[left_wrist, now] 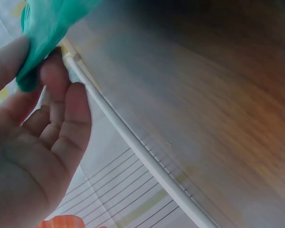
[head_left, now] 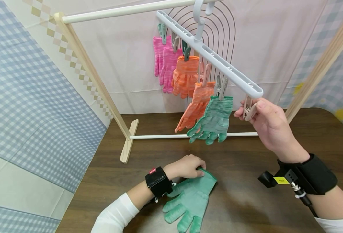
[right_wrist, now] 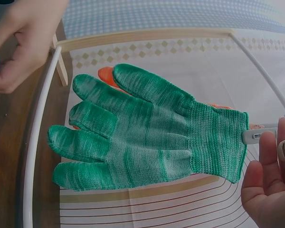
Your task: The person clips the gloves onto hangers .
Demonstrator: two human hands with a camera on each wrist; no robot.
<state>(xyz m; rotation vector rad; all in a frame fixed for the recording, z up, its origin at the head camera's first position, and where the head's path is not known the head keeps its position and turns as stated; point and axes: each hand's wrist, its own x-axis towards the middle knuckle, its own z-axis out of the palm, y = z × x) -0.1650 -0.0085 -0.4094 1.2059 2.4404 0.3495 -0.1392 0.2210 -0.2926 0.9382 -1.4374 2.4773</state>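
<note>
A green glove (head_left: 191,197) lies flat on the dark wooden table (head_left: 247,194). My left hand (head_left: 199,171) grips its cuff, and the left wrist view shows the green glove (left_wrist: 42,28) pinched between thumb and fingers. My right hand (head_left: 245,113) is raised and pinches a beige clip (head_left: 248,110) at the near end of the white hanger bar (head_left: 209,53). Just left of it hangs another green glove (head_left: 213,119), clipped by its cuff. That hanging green glove (right_wrist: 147,128) fills the right wrist view, with my right hand (right_wrist: 270,175) beside its cuff.
Two orange gloves (head_left: 186,76) and two pink gloves (head_left: 165,61) hang further along the bar. The hanger hooks over a wooden drying rack (head_left: 92,74), whose white lower rod (head_left: 165,136) runs low across the table. Checked fabric covers the walls behind and to the left.
</note>
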